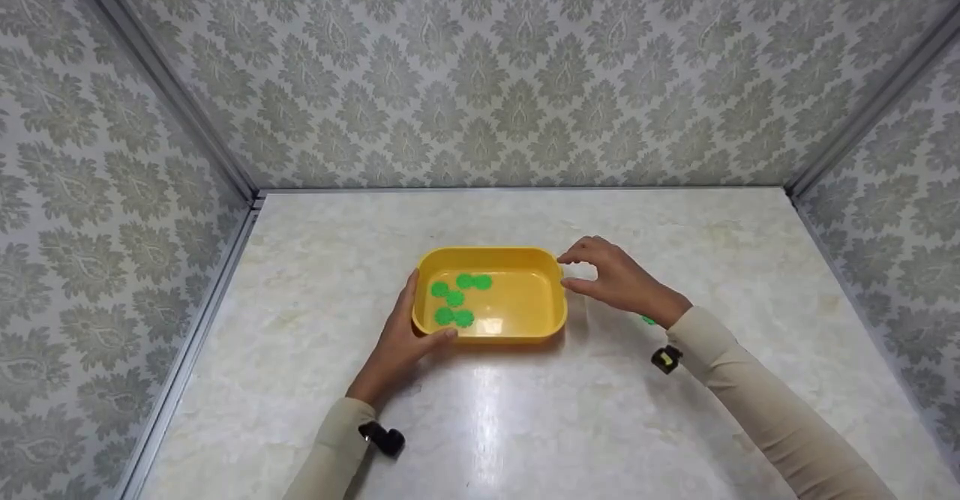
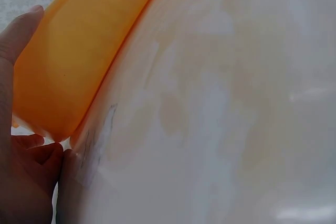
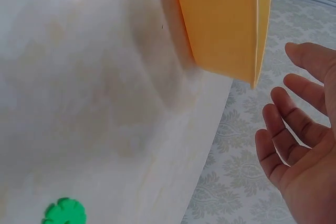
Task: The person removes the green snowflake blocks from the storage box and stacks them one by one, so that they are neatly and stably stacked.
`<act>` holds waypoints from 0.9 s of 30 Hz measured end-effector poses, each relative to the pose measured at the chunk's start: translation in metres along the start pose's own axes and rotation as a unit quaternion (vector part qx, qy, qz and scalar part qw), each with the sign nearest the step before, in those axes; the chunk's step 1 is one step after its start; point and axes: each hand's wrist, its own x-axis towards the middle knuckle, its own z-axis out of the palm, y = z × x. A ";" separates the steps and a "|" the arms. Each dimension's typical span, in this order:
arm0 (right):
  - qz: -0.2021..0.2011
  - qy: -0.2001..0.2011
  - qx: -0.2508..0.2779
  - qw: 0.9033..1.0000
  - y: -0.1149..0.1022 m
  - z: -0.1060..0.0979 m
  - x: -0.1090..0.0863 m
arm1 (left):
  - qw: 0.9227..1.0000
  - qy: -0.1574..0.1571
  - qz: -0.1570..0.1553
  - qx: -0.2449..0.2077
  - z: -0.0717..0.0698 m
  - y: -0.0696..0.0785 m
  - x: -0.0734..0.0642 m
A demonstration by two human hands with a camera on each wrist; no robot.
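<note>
A yellow plastic tub (image 1: 525, 327) stands on the table, with several green flower-shaped discs (image 1: 454, 298) lying flat in its left half. My left hand (image 1: 397, 342) holds the tub's near left corner, thumb at the front rim and fingers along the left side. In the left wrist view the thumb and fingers lie against the tub's wall (image 2: 79, 56). At the tub's right end is my right hand (image 1: 619, 279), its fingers spread and gently bent. The right wrist view shows that hand (image 3: 307, 135) holding nothing, a small gap from the tub (image 3: 223, 24).
One more green flower-shaped disc (image 1: 648, 320) lies on the table, partly hidden under my right wrist in the head view. The pale marbled table (image 1: 300, 297) meets patterned walls (image 1: 480, 95) at the back and both sides.
</note>
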 end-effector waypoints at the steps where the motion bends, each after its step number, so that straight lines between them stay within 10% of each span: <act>1: -0.001 -0.002 0.003 1.000 -0.001 0.001 0.001 | 1.000 0.000 0.000 0.000 0.000 0.000 0.000; 27: -0.047 -0.056 -0.029 0.997 -0.023 0.037 0.035 | 1.000 -0.001 -0.007 -0.005 0.000 0.002 -0.001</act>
